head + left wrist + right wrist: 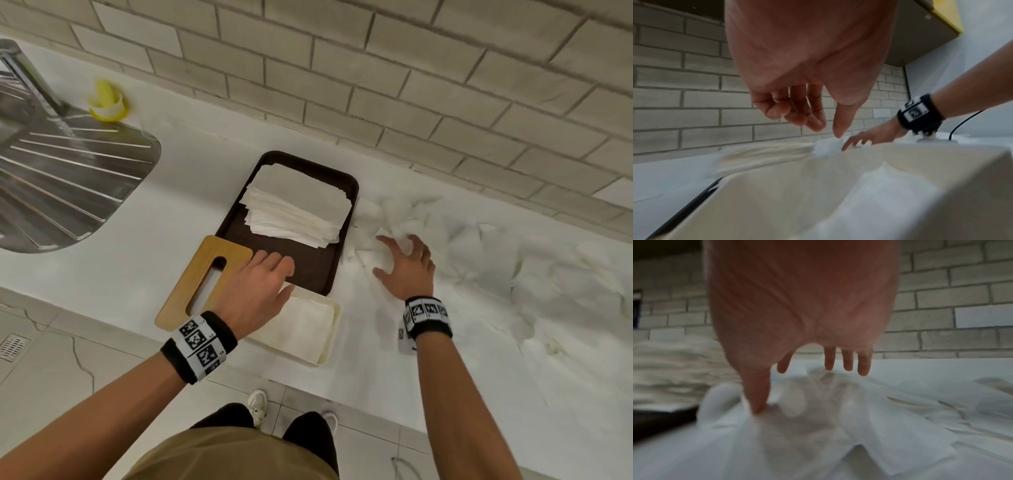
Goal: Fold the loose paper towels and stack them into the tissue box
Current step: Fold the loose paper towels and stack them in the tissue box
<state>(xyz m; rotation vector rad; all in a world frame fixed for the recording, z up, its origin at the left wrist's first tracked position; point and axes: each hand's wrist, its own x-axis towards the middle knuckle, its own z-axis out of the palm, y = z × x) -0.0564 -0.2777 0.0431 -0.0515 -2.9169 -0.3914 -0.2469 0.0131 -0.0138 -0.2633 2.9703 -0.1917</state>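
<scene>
Right hand [407,265] touching loose towels [479,253].

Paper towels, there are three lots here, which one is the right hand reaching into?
The loose crumpled pile on the counter, right of the tray; the right hand spreads over it. The others lie flat.

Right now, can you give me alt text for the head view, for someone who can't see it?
Seen from above, the right hand spreads over loose towels on a white counter, while the left hand hovers over the open tissue box. A folded stack sits on a dark tray; the wooden lid lies at left.
</scene>
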